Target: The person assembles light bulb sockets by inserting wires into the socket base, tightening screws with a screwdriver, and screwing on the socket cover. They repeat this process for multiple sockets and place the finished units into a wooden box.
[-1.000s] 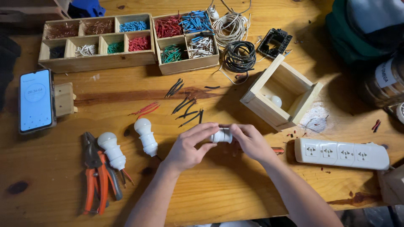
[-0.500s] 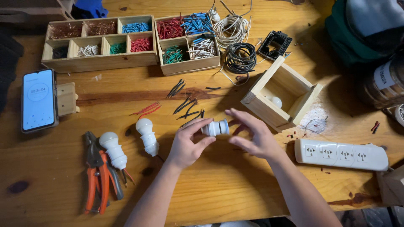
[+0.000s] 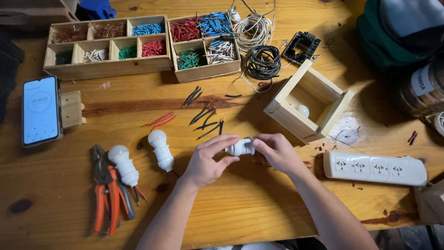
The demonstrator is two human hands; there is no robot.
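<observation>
Hands meet over the middle of the wooden table (image 3: pixel 259 213), both pinching one small white lamp socket (image 3: pixel 240 147). Left hand (image 3: pixel 207 162): fingers lie over the socket's left end, thumb beneath, closed on it. Right hand (image 3: pixel 276 152): fingertips closed on the right end. Socket sits level, held just above the tabletop, touching nothing else.

Judgement on handling: the part is short and smooth, so a firm fingertip pinch at each end, with the wrists close to the table, looks the safest way to keep it from slipping; any twisting is best kept along its long axis.

Surroundings, same surface. Left of the hands stand two white bulbs in sockets (image 3: pixel 159 148), the further one lying against orange-handled pliers (image 3: pixel 106 194). Short black wire pieces (image 3: pixel 206 121) and a few red wire pieces (image 3: pixel 159 120) are scattered just beyond the hands. An open wooden box (image 3: pixel 289 118) sits tilted to the right with another white bulb inside. A white power strip (image 3: pixel 374 167) lies near the right forearm. Far edge: two compartmented wooden trays (image 3: pixel 106 68) of sorted coloured wire bits, a white cable coil (image 3: pixel 253 28) and a black cable coil (image 3: pixel 262 61). A phone (image 3: pixel 40 111) with a lit screen lies at far left. Table is worn, knotted and stained; lighting warm, and little of the room shows beyond the tabletop.
</observation>
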